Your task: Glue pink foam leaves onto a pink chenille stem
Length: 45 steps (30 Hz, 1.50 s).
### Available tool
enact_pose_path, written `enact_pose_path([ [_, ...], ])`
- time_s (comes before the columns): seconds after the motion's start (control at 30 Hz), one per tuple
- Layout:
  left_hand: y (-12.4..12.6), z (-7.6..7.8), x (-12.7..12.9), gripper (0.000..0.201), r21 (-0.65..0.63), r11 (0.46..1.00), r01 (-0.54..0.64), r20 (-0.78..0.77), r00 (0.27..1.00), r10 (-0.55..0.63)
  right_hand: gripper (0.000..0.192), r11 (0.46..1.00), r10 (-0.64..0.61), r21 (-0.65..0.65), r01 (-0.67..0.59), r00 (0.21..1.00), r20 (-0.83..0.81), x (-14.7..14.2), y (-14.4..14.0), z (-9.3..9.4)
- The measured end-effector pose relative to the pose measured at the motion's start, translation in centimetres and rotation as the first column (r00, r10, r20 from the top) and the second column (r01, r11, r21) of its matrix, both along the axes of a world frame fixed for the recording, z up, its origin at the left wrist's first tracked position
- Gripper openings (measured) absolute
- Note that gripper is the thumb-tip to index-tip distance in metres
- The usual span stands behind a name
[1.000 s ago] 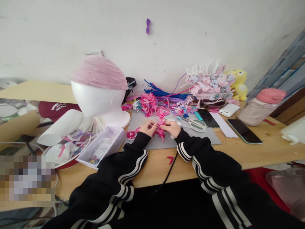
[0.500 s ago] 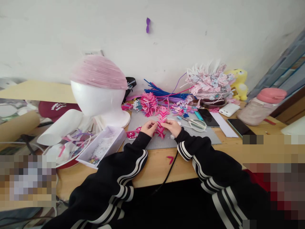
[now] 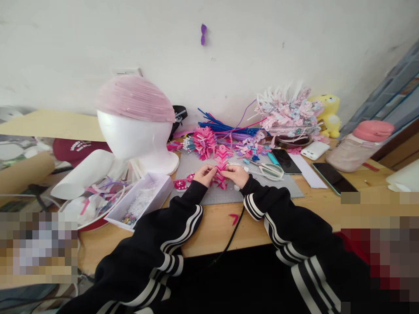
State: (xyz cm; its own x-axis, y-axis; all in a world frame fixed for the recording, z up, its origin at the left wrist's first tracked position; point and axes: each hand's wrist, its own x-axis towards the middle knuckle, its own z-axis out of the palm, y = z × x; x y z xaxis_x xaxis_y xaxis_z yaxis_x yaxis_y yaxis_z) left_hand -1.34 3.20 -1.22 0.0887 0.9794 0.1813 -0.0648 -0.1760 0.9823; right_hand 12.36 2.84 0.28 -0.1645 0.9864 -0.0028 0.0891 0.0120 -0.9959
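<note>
Between my hands is a pink pipe-cleaner piece (image 3: 222, 155), made of stacked V shapes that run from light pink at the far end to deep pink nearer me. My left hand (image 3: 205, 175) pinches its left edge, and the fingers of my right hand (image 3: 237, 174) are closed on its right edge. Both hands rest just over a grey cutting mat (image 3: 209, 199). A loose dark-pink V piece (image 3: 233, 218) lies on the wooden table (image 3: 209, 235) in front of me. Left of my left hand are dark-pink pieces with white beads (image 3: 180, 185).
A white foam head with a pink cap (image 3: 135, 100) stands at the left, beside a white box of clear beads (image 3: 140, 203). Scissors (image 3: 270, 171), phones (image 3: 334, 178) and a pink-lidded bottle (image 3: 355, 146) are on the right. Pipe cleaners (image 3: 225, 126) and a flowered headpiece (image 3: 288, 111) line the back.
The pink piece has shifted and tilted slightly between my fingers. Both hands keep almost the same place and grip.
</note>
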Motion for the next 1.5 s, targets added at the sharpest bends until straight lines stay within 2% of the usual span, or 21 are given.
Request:
enact_pose_path([
  [0.23,0.3,-0.1,-0.4,0.02,0.071,0.997,-0.012,-0.061,0.998,0.016,0.023,1.0,-0.013,-0.001,0.013,1.0,0.015,0.0,-0.1,0.2],
  [0.43,0.2,0.1,-0.5,0.019,0.054,0.997,-0.046,-0.125,0.991,0.053,0.023,1.0,0.019,0.005,-0.019,1.0,-0.004,0.0,-0.2,0.3],
  [0.57,0.1,0.1,-0.5,0.017,0.091,0.995,-0.042,-0.175,0.983,0.057,0.022,1.0,-0.004,0.005,0.004,1.0,0.017,0.0,-0.2,0.3],
  [0.67,0.0,0.3,-0.7,0.014,0.172,0.982,-0.075,-0.292,0.948,0.124,0.022,1.0,-0.012,0.023,0.01,0.999,0.047,0.1,-0.1,0.1],
  [0.77,-0.2,0.7,-1.0,0.013,0.331,0.938,-0.105,-0.405,0.882,0.242,0.024,0.999,-0.005,0.041,0.002,0.998,0.067,0.1,0.0,-0.2],
  [0.83,-0.3,1.0,-1.0,0.014,0.423,0.901,-0.095,-0.438,0.849,0.295,0.025,0.999,0.007,0.041,-0.01,0.997,0.071,0.2,0.1,-0.3],
  [0.9,-0.3,1.1,-1.0,0.015,0.462,0.883,-0.087,-0.448,0.836,0.317,0.027,0.999,0.013,0.039,-0.015,0.998,0.068,0.2,0.1,-0.3],
  [1.0,-0.3,0.8,-0.8,0.014,0.416,0.9,-0.128,-0.425,0.848,0.317,0.028,1.0,-0.01,0.029,0.008,0.999,0.049,0.1,0.1,-0.2],
  [1.1,-0.1,0.2,-0.6,0.017,0.279,0.946,-0.164,-0.348,0.901,0.259,0.028,0.999,-0.048,0.015,0.048,0.999,0.02,0.1,0.2,-0.2],
  [1.2,0.1,-0.3,-0.5,0.021,0.176,0.979,-0.103,-0.265,0.953,0.147,0.028,0.997,-0.075,0.01,0.075,0.997,-0.007,0.2,0.3,-0.4],
  [1.33,0.4,-0.7,-0.5,0.018,0.141,0.989,-0.032,-0.208,0.976,0.062,0.027,0.998,-0.068,-0.001,0.068,0.997,-0.026,0.2,0.5,-0.6],
  [1.5,1.0,-1.4,-0.6,0.014,0.135,0.99,-0.046,-0.194,0.978,0.071,0.027,1.0,-0.027,-0.008,0.026,0.999,-0.043,0.2,0.2,-0.2],
])
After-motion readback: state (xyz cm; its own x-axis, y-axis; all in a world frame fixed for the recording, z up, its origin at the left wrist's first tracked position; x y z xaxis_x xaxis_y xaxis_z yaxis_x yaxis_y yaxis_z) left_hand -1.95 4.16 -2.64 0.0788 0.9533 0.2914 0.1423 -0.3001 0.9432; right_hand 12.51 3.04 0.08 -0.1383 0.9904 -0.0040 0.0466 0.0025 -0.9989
